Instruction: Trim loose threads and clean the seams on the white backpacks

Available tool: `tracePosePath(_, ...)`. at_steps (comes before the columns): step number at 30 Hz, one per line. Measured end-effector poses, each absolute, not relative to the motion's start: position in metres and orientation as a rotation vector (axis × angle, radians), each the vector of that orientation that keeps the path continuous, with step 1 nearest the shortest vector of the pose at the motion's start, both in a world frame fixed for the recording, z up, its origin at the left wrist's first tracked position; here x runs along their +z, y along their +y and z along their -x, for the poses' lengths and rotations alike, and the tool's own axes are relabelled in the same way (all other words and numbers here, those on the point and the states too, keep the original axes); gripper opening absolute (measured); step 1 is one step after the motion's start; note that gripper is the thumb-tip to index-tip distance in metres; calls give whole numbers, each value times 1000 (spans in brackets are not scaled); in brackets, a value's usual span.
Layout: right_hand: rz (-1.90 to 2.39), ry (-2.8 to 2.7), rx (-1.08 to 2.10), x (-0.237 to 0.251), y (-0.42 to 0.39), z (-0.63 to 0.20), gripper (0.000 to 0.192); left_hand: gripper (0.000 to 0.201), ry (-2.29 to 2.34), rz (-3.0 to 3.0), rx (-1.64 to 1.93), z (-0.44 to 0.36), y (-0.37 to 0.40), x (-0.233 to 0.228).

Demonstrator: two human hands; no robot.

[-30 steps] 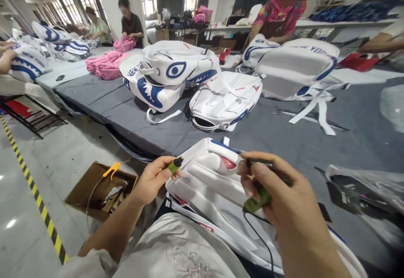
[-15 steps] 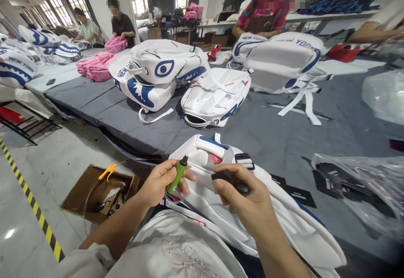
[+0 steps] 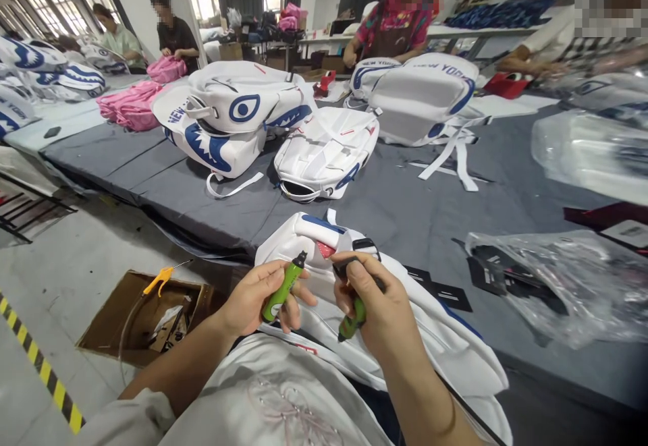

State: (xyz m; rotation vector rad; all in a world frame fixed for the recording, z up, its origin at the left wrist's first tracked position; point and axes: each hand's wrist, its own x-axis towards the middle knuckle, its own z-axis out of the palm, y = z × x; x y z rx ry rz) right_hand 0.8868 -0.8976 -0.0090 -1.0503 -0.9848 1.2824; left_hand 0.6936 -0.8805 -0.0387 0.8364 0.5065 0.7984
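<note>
My left hand (image 3: 253,296) is closed around a green marker (image 3: 283,289). Its black end points up and away, and no cap sits on it. In my right hand (image 3: 379,304) is a green-and-black tool (image 3: 357,316), its dark tip pointing down. A black piece (image 3: 343,267), perhaps the marker's cap, shows between that thumb and forefinger. Both hands are above a white backpack (image 3: 430,324) with blue trim and a dark strap buckle, which lies tilted against the table edge and my lap. The two hands are a short way apart.
White backpacks (image 3: 324,152) with blue shark patterns stand on the grey-covered table (image 3: 233,206). Black tags (image 3: 450,295) and a clear plastic bag (image 3: 557,284) lie to the right. An orange air gun (image 3: 160,281) rests over a cardboard box (image 3: 109,321). Several people work across the table.
My right hand has turned, bringing the green tool into view pointing down. The black piece has tilted with it. The view has swung right; my left hand keeps the marker.
</note>
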Motion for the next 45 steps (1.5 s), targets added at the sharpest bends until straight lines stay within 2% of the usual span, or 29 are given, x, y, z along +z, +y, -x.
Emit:
tracePosePath(16,965,-962,1278,-10,-913,-900,29,45,502,-940,649,-706,-886,-35)
tracePosePath(25,930,-902,1382,-12,-917,-904,33,44,548,-1058,579,-709,-886,-34)
tracePosePath(30,1014,-980,1314,-18,-920,-909,31,43,640,-1163,539,-708,-885,-30)
tracePosePath(34,1150,-1272,1177,-12,-928,-910,19,36,719,-1360,494,-707,-889,-23)
tracePosePath(38,1166,-1412,1017,-2,-937,-909,14,25,739,-1907,678,-709,-889,-19)
tracePosePath(42,1157,-1339,926,0,-940,-912,14,32,544,-2470,1041,-720,-879,-22)
tracePosePath(45,1157,-1172,1009,-3,-940,-917,17,33,475,-2652,1158,-736,-875,-21)
